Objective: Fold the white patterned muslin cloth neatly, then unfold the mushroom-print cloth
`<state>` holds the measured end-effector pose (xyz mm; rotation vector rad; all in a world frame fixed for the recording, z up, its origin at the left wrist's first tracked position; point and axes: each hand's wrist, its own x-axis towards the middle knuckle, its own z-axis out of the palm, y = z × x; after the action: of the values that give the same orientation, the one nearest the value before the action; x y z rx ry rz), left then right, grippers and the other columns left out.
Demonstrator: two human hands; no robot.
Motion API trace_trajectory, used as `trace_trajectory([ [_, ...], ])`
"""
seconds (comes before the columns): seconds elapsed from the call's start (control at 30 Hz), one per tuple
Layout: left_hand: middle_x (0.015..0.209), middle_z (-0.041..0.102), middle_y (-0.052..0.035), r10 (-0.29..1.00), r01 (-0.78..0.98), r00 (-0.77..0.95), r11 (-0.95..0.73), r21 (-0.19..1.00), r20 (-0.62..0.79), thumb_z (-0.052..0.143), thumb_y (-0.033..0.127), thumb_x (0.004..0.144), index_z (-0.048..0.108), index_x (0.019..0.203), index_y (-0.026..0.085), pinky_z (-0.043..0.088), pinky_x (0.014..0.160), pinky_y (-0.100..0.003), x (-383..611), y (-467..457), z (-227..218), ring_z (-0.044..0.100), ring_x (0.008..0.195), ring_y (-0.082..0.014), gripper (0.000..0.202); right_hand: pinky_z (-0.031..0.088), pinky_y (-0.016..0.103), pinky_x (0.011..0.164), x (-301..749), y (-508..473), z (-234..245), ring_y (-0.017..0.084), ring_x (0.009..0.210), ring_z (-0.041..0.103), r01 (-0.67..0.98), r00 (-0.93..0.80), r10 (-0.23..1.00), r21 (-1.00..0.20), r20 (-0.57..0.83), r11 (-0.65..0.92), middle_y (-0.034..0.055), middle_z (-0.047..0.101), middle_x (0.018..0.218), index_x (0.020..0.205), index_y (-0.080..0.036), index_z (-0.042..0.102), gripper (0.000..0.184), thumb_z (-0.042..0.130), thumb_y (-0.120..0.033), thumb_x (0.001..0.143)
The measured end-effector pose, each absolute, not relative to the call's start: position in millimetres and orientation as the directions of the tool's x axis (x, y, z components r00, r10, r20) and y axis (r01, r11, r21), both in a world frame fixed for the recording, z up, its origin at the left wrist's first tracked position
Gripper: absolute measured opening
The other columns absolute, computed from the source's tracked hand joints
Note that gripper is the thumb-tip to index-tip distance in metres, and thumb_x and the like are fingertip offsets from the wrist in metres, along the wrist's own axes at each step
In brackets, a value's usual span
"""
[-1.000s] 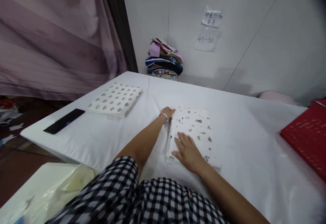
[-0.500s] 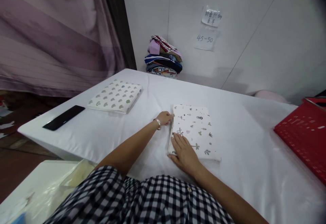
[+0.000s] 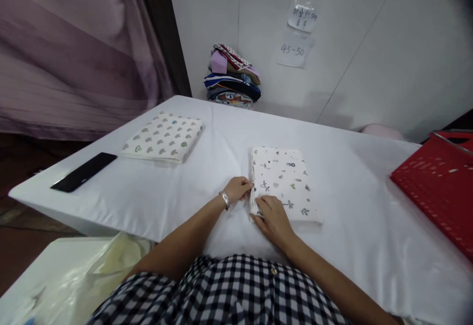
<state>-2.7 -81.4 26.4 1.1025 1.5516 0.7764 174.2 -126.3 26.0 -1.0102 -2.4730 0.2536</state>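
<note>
A folded white cloth [image 3: 283, 177] with small grey, green and brown plant prints lies flat on the white-covered table [image 3: 354, 182], squarely in front of the person in the black-and-white checked shirt [image 3: 240, 285]. The left hand [image 3: 236, 189], with a silver-coloured band [image 3: 224, 200] at its wrist, is at the cloth's nine o'clock edge; its thumb and forefinger are drawn close together there, though I cannot tell whether they pinch the fabric. The right hand [image 3: 275, 222] rests over the seven o'clock corner, its fingers side by side on top and its thumb spread away from them.

From this cloth, a second folded white cloth with grey mushroom-like prints [image 3: 162, 138] lies at ten o'clock, and a flat black glossy oblong [image 3: 84, 171] at nine. A red perforated plastic basket [image 3: 439, 187] stands at three o'clock, and a stack of multicoloured folded fabrics [image 3: 232, 79] at eleven.
</note>
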Motion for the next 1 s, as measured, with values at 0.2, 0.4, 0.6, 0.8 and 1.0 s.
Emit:
trace_trajectory([
  [0.2,0.053,0.054,0.0054,0.944,0.259,-0.033,0.326,0.909,-0.329,0.055,0.021,0.08,0.052,0.065,0.015,0.036,0.039,-0.016,-3,-85,25,0.049,0.04,-0.0055,0.016,0.041,0.036,0.079,173,-129,27,0.022,0.09,0.048,0.593,-0.667,0.661,-0.292,0.344,0.75,0.0104,0.057,0.097,0.105,-0.015,0.058,0.022,0.052,-0.023,0.085],
  [0.4,0.052,0.053,0.0053,0.949,0.309,-0.025,0.305,0.901,-0.313,0.054,0.022,0.082,0.054,0.068,0.015,0.039,0.041,-0.016,-2,-86,24,0.05,0.042,-0.0058,0.015,0.04,0.028,0.074,172,-124,51,0.016,0.083,0.052,0.604,-0.647,0.733,-0.446,0.21,0.661,0.0049,0.059,0.088,0.09,-0.019,0.06,0.019,0.048,-0.033,0.089],
  [0.6,0.058,0.057,0.0042,0.951,0.307,0.016,0.29,0.906,-0.31,0.057,0.02,0.08,0.059,0.076,0.015,0.042,0.045,-0.015,-5,-87,25,0.052,0.046,-0.0052,0.007,0.031,0.024,0.058,155,-103,60,0.014,0.068,0.053,0.861,-0.407,0.913,-0.346,-0.027,0.374,0.0011,0.062,0.075,0.078,-0.02,0.057,0.022,0.05,-0.039,0.084],
  [0.8,0.06,0.058,0.0042,0.955,0.285,0.051,0.266,0.921,-0.291,0.057,0.015,0.078,0.059,0.077,0.015,0.044,0.048,-0.017,-7,-85,20,0.053,0.047,-0.0059,0.002,0.029,0.025,0.057,144,-96,62,0.016,0.07,0.055,0.897,-0.391,0.916,-0.259,-0.086,0.359,0.0038,0.065,0.077,0.076,-0.019,0.06,0.016,0.047,-0.025,0.081],
  [1.0,0.057,0.055,0.0052,0.957,0.345,0.05,0.252,0.904,-0.286,0.056,0.014,0.077,0.058,0.075,0.016,0.043,0.046,-0.017,-5,-83,15,0.052,0.046,-0.0063,0.003,0.03,0.022,0.055,146,-94,63,0.012,0.062,0.052,0.835,-0.445,0.894,-0.38,-0.044,0.398,0.0002,0.063,0.067,0.07,-0.019,0.059,0.017,0.047,-0.021,0.08],
])
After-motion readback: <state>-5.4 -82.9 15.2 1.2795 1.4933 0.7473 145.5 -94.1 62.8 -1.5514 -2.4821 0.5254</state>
